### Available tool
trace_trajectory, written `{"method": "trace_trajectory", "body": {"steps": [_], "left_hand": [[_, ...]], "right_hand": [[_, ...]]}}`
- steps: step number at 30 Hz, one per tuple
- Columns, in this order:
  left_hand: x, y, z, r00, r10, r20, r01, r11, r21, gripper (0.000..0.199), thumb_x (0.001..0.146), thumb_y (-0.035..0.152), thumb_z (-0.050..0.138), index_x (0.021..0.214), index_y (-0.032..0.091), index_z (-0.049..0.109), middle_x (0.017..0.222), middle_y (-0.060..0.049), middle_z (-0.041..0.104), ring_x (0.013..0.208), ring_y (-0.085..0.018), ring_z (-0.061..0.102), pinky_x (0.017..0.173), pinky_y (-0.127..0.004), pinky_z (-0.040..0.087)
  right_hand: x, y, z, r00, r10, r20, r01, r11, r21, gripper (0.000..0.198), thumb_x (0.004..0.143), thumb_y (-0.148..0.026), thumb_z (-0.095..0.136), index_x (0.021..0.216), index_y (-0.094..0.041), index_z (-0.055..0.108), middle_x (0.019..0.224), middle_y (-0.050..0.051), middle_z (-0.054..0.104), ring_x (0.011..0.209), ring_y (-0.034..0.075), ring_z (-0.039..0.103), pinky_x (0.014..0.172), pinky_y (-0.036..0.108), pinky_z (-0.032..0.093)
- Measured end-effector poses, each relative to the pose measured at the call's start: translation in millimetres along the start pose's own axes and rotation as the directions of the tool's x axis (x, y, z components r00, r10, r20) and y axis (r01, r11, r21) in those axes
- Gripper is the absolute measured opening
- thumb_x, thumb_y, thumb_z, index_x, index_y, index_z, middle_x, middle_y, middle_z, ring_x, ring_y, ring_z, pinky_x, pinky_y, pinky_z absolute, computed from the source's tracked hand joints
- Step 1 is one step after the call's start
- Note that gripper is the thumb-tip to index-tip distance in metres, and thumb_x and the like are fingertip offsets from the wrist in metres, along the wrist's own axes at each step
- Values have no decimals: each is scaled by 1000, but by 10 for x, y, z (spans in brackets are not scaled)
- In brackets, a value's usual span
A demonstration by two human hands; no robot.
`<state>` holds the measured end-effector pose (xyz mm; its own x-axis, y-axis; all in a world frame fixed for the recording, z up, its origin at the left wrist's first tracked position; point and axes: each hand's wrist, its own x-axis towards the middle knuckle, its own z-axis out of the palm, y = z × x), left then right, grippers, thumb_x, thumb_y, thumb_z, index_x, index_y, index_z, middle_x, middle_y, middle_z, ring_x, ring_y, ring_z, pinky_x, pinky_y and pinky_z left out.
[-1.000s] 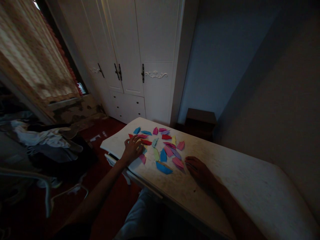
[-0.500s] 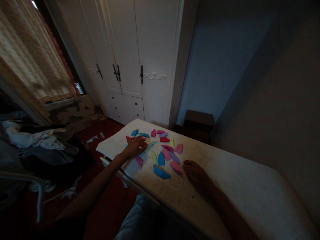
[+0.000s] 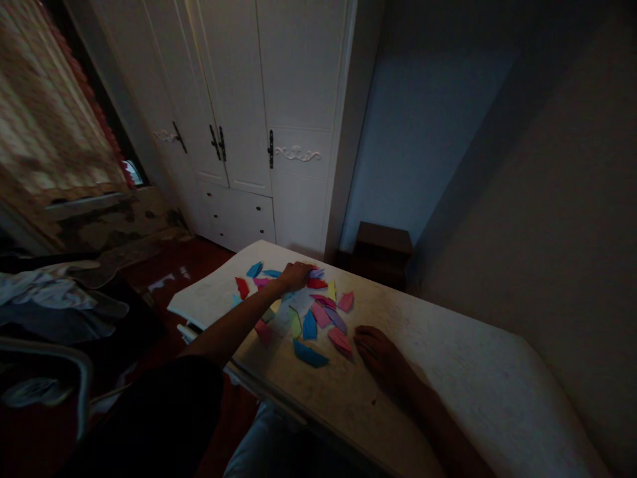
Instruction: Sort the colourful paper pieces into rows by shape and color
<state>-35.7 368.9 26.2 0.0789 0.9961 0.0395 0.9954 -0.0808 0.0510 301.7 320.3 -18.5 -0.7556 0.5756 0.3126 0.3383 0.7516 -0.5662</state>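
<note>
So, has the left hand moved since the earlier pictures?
Yes: the left hand has moved rightward and toward the far edge of the white table, nearer the wardrobe.

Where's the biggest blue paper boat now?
Head view: the biggest blue paper boat lies below centre, left of a pink paper boat and the right hand.

Folded paper pieces [image 3: 320,315] in blue, pink, red, yellow and lilac lie scattered at various angles on the counter [image 3: 448,338]; one wide blue piece [image 3: 310,354] lies near a pink piece [image 3: 340,341].
</note>
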Motion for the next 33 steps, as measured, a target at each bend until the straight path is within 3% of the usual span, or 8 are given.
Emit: {"method": "trace_trajectory", "body": {"steps": [4, 7, 10, 15, 17, 21, 25, 33], "left_hand": [[24, -87, 48, 999, 23, 35, -24, 1000, 21, 32, 85, 24, 47, 111, 21, 64, 117, -13, 65, 113, -30, 56, 92, -45, 41], [-28, -115, 65, 999, 28, 35, -29, 999, 15, 33, 86, 30, 47, 115, 24, 62, 123, -11, 62, 118, -29, 52, 94, -44, 39], [-85, -143, 68, 1000, 5, 18, -5, 1000, -5, 43, 88, 37, 47, 128, 26, 53, 134, -10, 55, 124, -29, 48, 97, -45, 38], [-133, -285, 48, 999, -53, -15, 52, 998, -43, 70, 86, 41, 49, 147, 17, 25, 147, -15, 41, 133, -28, 40, 105, -46, 33], [-145, -394, 43, 997, -75, -10, 75, 996, -53, 74, 85, 40, 49, 148, 15, 21, 149, -17, 37, 134, -29, 39, 106, -45, 32], [-192, -653, 58, 994, -99, 41, 102, 992, -79, 73, 85, 42, 50, 147, 12, 25, 143, -19, 45, 125, -29, 50, 101, -39, 39], [-247, -847, 96, 994, -82, 68, 90, 989, -117, 68, 86, 43, 50, 144, 11, 33, 139, -17, 50, 124, -26, 52, 101, -32, 40], [-303, -996, 71, 995, -84, 54, 94, 974, -207, 83, 78, 46, 60, 146, 11, 29, 145, -17, 42, 127, -26, 48, 104, -29, 40]], "right_hand": [[1, 2, -11, 1000, -7, 7, 7, 1000, -10, 31, 94, -26, 44, 114, -19, 66, 122, 13, 59, 112, 23, 57, 96, 39, 50], [-9, 31, 3, 1000, -15, 10, 15, 1000, -15, 30, 94, -26, 44, 113, -19, 67, 122, 13, 60, 112, 22, 58, 96, 39, 50], [-24, 66, 29, 1000, -7, 3, 7, 1000, -19, 30, 94, -27, 44, 114, -20, 66, 123, 13, 59, 113, 22, 57, 98, 39, 49], [-33, 86, 42, 1000, 5, 6, -5, 1000, -19, 31, 94, -28, 45, 114, -20, 66, 124, 13, 58, 115, 23, 56, 98, 40, 48], [-29, 79, 36, 1000, 17, 10, -16, 1000, -15, 31, 93, -28, 45, 114, -20, 66, 124, 13, 58, 114, 23, 56, 98, 39, 49], [-20, 50, 17, 999, 45, 16, -45, 999, -6, 30, 93, -29, 45, 112, -19, 67, 124, 13, 58, 114, 23, 57, 98, 40, 49], [-18, 26, -5, 999, 46, 18, -46, 999, 1, 30, 93, -30, 45, 112, -20, 67, 125, 12, 58, 114, 23, 57, 98, 40, 49], [-20, 65, 16, 999, 36, -1, -36, 999, 17, 30, 93, -31, 46, 109, -21, 69, 123, 12, 60, 113, 24, 58, 96, 41, 50]]}}
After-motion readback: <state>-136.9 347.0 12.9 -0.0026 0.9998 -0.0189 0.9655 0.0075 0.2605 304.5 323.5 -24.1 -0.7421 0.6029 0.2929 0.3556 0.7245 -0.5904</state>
